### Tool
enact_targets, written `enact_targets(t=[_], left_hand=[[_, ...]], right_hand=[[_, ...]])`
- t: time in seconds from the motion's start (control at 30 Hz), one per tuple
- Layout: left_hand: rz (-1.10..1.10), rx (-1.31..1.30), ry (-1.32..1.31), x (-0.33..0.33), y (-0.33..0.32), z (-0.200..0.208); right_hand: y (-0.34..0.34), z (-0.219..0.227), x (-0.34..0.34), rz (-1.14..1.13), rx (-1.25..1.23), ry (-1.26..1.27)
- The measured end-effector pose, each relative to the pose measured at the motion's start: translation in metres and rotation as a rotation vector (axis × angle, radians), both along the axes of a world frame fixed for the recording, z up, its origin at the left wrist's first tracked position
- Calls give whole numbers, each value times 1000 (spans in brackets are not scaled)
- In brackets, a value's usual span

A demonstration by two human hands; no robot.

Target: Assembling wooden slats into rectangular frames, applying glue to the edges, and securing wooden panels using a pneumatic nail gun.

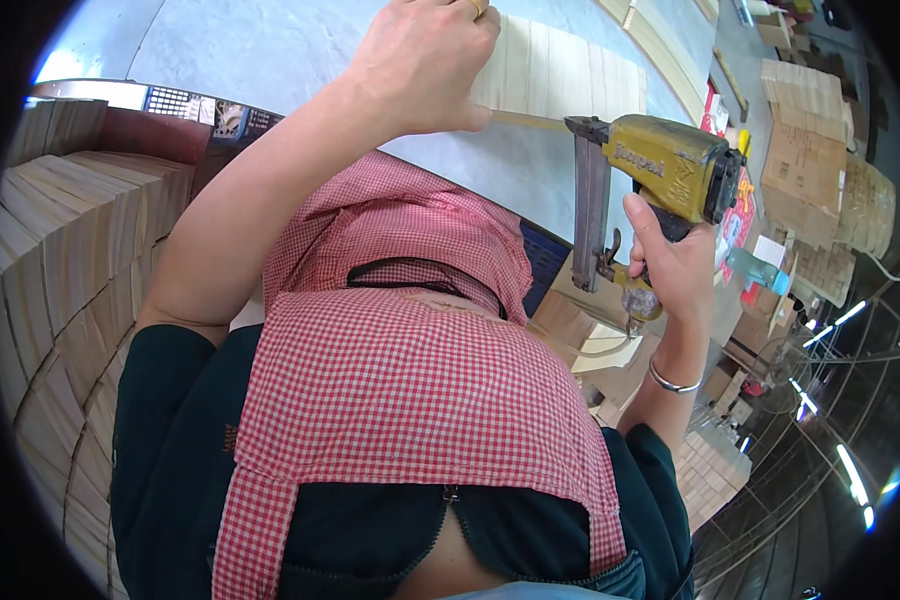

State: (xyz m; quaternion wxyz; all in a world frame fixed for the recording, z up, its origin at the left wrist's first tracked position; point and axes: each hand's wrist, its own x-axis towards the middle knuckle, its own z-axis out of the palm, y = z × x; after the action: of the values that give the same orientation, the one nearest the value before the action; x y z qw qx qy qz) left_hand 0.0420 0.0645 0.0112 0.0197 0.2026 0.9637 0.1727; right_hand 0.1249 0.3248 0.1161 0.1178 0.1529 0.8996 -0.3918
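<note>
cardboard boxes [806, 172]: right side | bluish bottle [758, 270]: right | tube lights [852, 474]: lit

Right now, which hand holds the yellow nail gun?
The right hand, wrapped around the nail gun; the left hand instead touches the pale wood.

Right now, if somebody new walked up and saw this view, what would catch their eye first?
Probably the scuffed yellow nail gun, gripped in the right hand, right of centre. Next comes the red-and-white checked apron filling the middle, then the left hand at the top, by the left end of pale wood on the grey tabletop.
</note>
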Motion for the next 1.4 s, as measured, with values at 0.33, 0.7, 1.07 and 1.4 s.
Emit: enact_targets(t=[0.33, 0.7, 1.07, 1.4], left_hand=[[-19, 134, 367, 1, -13, -50], [151, 372, 298, 12, -3, -66], [189, 428, 137, 11, 8, -55], [214, 452, 102, 8, 11, -59]], right_hand=[[-12, 6, 0, 45, 122, 36], [-30, 26, 1, 188, 38, -17], [-30, 29, -6, 216, 28, -41], [-40, 26, 2, 38, -102, -46]])
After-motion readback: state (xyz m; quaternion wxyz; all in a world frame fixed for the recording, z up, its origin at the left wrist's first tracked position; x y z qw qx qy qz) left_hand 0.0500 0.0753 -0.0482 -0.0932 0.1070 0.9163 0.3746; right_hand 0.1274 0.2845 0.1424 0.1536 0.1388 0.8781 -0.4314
